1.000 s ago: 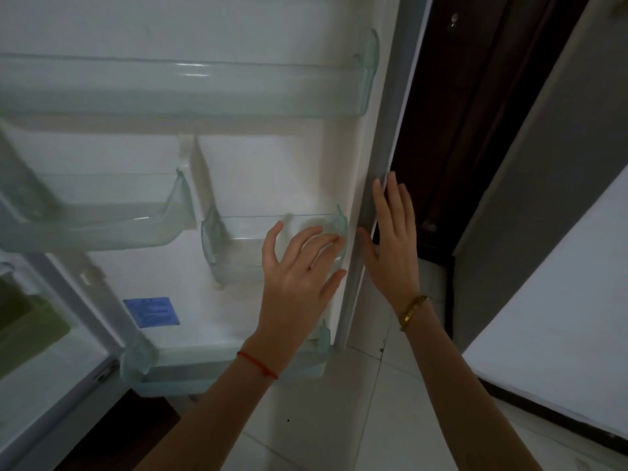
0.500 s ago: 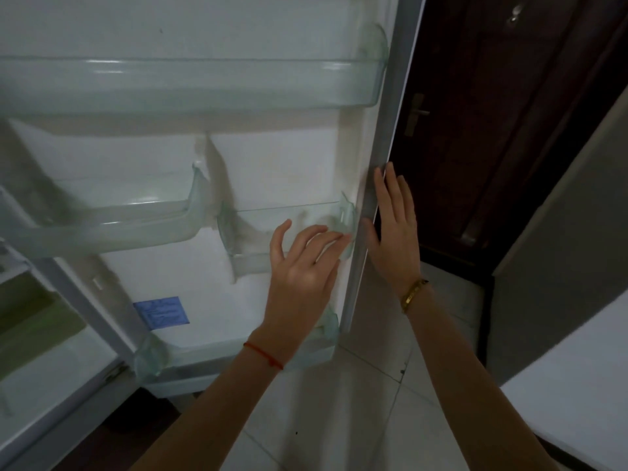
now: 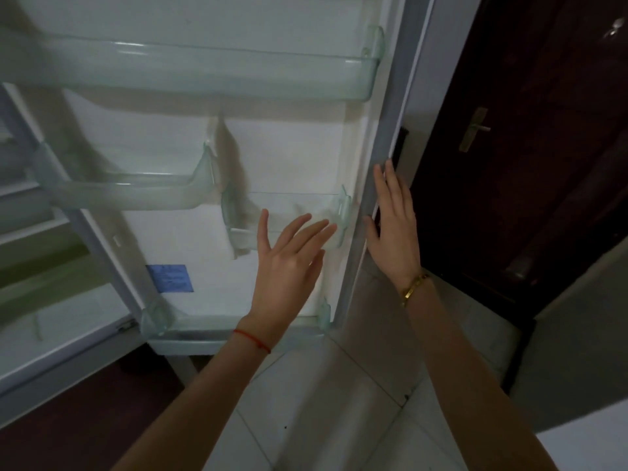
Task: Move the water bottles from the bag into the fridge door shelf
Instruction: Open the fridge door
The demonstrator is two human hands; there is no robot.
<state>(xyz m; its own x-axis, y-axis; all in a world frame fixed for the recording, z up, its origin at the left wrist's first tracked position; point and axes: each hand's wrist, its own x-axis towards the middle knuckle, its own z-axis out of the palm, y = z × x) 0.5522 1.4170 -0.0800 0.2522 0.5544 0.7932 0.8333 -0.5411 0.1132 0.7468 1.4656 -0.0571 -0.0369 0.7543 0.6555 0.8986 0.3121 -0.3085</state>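
The open fridge door (image 3: pixel 292 151) fills the upper left, its inner side facing me. It carries clear plastic shelves: a wide top shelf (image 3: pixel 204 73), a left middle shelf (image 3: pixel 129 195), a small right shelf (image 3: pixel 238 232) and a bottom shelf (image 3: pixel 156 321). All look empty. My left hand (image 3: pixel 289 266) is open with fingers spread, just in front of the small right shelf. My right hand (image 3: pixel 394 229) lies flat and open against the door's outer edge (image 3: pixel 384 185). No water bottle or bag is in view.
The fridge interior with shelves (image 3: pixel 40 232) shows at the left. A dark wooden door with a metal handle (image 3: pixel 474 129) stands at the right. A grey cabinet side (image 3: pixel 584 334) is at the lower right. Pale floor tiles (image 3: pixel 323 402) lie below.
The fridge door has shifted right in view, showing more of its shelves. Both hands have stayed near the door's right edge, the left one now slightly off the small shelf.
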